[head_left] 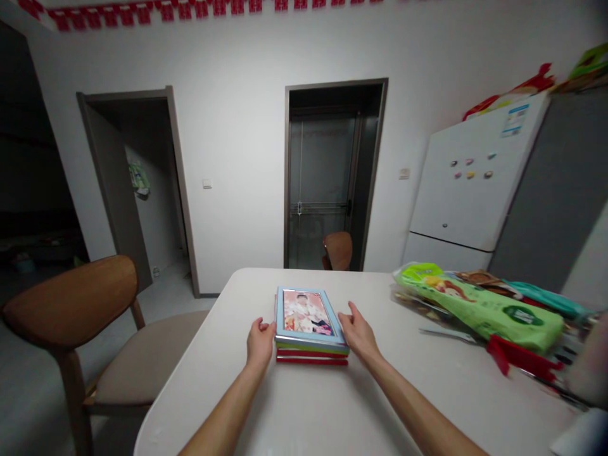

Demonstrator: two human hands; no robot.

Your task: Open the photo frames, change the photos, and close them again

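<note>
A stack of several picture frames lies flat on the white table in front of me. The uppermost is a light blue picture frame around a pink-toned photo, and green and red edges show beneath it. Against the left side of the stack is my left hand, its fingers curled at the edge. My right hand grips the opposite side with the thumb raised; its other fingers are partly hidden. Both hands touch the stack near its front corners.
The white table has a green tissue pack, a red-handled item and other clutter along its right side. A wooden chair stands at the left, another chair beyond the far edge. A white fridge is behind right.
</note>
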